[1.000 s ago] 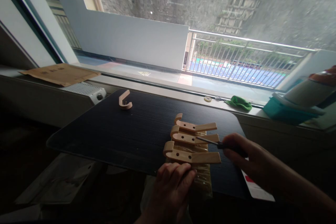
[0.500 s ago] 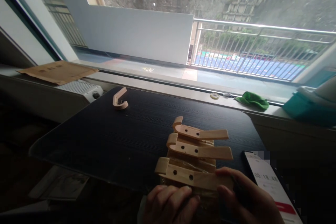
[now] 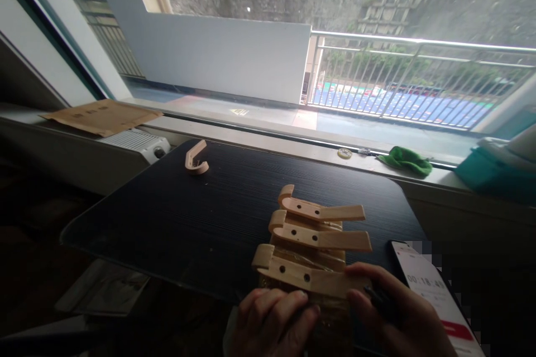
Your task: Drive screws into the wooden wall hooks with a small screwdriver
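Three pale wooden hooks lie side by side across a block wrapped in shiny brown tape (image 3: pixel 312 259). Each has a curled left end, two dark holes and a flat, angled right end. My right hand (image 3: pixel 402 309) pinches the flat end of the nearest hook (image 3: pixel 288 272) between thumb and forefinger. A dark object (image 3: pixel 381 304), too shadowed to name, sits inside that same hand. Curled fingers of my left hand (image 3: pixel 272 321) press on the block just below the nearest hook. Beyond lie the middle hook (image 3: pixel 326 239) and the far hook (image 3: pixel 341 212).
Another wooden hook (image 3: pixel 196 163) rests on the far left of the black table (image 3: pixel 159 217). A phone with a running timer (image 3: pixel 431 290) lies at the right. On the windowsill are a tape roll (image 3: pixel 344 153), a green cloth (image 3: pixel 405 160) and a brown envelope (image 3: pixel 104 116).
The view has shifted slightly, so everything sits a little further right. The nearest hook appears slightly higher on the block. Both hands keep their places around it.
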`<state>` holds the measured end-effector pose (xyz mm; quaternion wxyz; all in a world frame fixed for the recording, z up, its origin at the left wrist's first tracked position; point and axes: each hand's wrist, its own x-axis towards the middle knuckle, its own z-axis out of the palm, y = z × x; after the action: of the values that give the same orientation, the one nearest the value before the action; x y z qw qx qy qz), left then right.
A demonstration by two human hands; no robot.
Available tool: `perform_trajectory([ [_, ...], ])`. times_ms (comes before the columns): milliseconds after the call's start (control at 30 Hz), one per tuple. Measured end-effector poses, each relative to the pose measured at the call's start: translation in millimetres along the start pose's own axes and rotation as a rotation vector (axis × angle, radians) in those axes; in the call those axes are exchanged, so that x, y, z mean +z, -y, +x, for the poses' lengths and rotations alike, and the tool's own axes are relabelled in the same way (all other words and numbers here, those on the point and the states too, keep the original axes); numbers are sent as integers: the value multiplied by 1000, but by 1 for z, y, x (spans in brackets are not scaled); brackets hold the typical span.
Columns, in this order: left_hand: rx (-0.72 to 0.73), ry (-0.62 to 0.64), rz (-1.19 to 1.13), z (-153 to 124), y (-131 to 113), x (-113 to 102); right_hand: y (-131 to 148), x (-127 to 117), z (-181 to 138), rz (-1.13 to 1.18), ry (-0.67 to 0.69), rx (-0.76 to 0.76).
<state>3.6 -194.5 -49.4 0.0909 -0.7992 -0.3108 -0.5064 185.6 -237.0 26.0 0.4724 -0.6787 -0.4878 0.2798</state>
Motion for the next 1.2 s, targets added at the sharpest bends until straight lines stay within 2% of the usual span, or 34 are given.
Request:
perform_trajectory([
  [200, 39, 276, -46, 6, 2, -19, 11, 3, 3, -8, 8, 24],
  [367, 50, 179, -127, 10, 3, -18, 15, -6, -1, -93, 110, 22],
  [500, 50, 247, -157, 13, 1, -21, 32, -32, -4, -330, 80, -25],
  [533, 38, 262, -162, 14, -1, -23, 39, -38, -4, -387, 106, -58],
  [633, 0, 306, -165, 19, -4, -30, 67, -49, 2, -575, 294, -219],
  [733, 6, 338, -173, 20, -6, -34, 92, -45, 13, -795, 408, -344],
  [867, 19, 338, -185, 19, -4, -34, 115, -30, 23, -971, 512, -393],
  [1100, 7, 369, -194, 17, -3, -34, 132, -17, 29, -1075, 656, -419],
  [1200, 14, 358, -188, 15, -2, -33, 135, -11, 30, -1136, 693, -486],
])
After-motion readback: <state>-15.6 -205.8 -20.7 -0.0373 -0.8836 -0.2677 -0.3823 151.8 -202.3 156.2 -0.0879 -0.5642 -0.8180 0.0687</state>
